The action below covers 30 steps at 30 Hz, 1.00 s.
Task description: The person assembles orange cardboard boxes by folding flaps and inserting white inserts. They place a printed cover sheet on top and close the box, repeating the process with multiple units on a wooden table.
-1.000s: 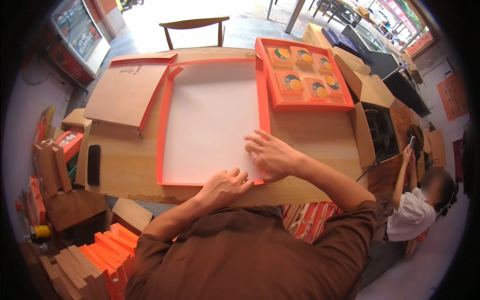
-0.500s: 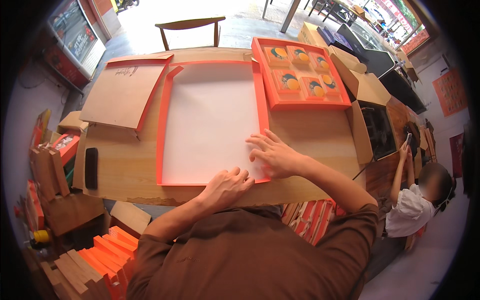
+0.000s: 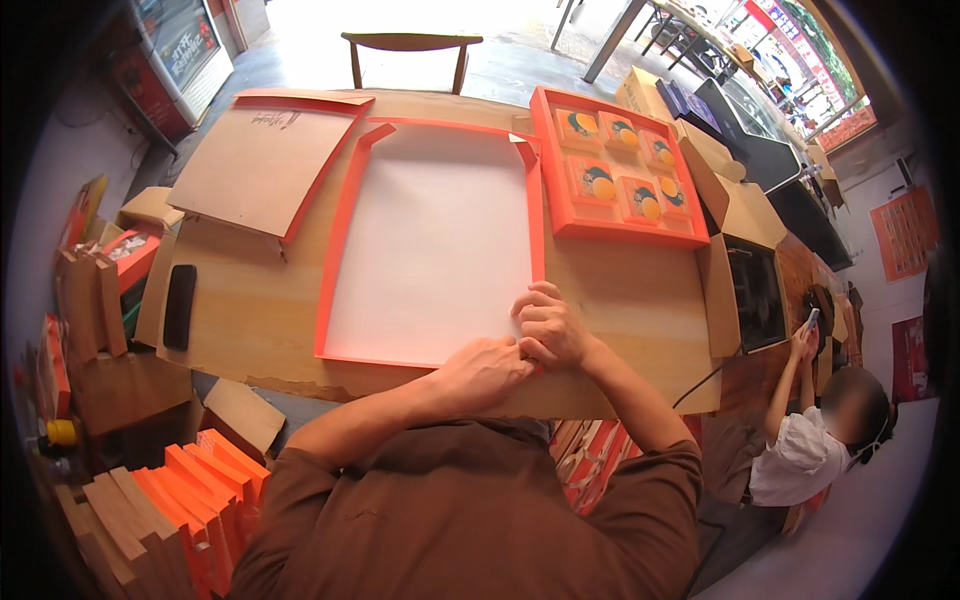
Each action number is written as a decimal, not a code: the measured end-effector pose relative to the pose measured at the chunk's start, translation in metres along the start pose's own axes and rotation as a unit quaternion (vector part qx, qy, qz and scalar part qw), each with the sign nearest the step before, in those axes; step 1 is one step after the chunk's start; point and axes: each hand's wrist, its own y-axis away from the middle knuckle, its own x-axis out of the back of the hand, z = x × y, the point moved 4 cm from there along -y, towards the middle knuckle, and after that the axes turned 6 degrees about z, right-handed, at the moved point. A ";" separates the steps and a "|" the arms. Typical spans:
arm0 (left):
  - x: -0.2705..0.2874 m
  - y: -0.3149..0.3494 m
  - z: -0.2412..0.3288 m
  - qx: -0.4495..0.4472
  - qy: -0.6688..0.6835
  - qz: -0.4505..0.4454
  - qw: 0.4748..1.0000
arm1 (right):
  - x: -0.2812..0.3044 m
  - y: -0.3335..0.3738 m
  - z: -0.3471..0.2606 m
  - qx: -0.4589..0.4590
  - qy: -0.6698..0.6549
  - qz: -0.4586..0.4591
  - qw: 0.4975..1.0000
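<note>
A shallow cardboard box [image 3: 331,290] with orange-red walls and a white inside lies open on the table before me. Its two far corners have loose flaps standing at an angle. At the near right corner, my right hand [image 3: 552,325] is closed over the right wall, fingers curled inward. Beside it, my left hand [image 3: 487,366] presses on the same corner from the near wall, fingers bent and closed. The two hands touch or nearly touch, and they hide the corner itself.
A filled orange box [image 3: 620,230] with several small packs stands at the far right. A folded box [image 3: 255,170] lies far left, a black phone [image 3: 179,308] nearer. Brown cartons [image 3: 755,200] flank the right edge. Orange flat-packed boxes [image 3: 205,490] stand low left. A person [image 3: 810,440] holds a phone at right.
My right hand has come down from above the box floor and closed on the near right corner. My left hand has slid right to meet it. The view has shifted slightly.
</note>
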 end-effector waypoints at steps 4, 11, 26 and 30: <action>-0.007 0.001 0.004 0.000 -0.012 0.067 0.998 | -0.004 0.005 0.006 -0.003 -0.006 0.020 1.000; -0.010 0.001 -0.008 0.043 0.000 0.004 0.999 | 0.006 -0.001 -0.022 -0.090 0.114 0.115 0.983; 0.061 0.093 -0.016 0.132 -0.141 0.037 0.981 | -0.010 0.043 -0.078 -0.175 0.072 0.081 0.979; 0.069 0.142 -0.009 0.148 -0.138 0.033 0.979 | -0.009 0.039 -0.091 -0.138 0.032 0.058 0.988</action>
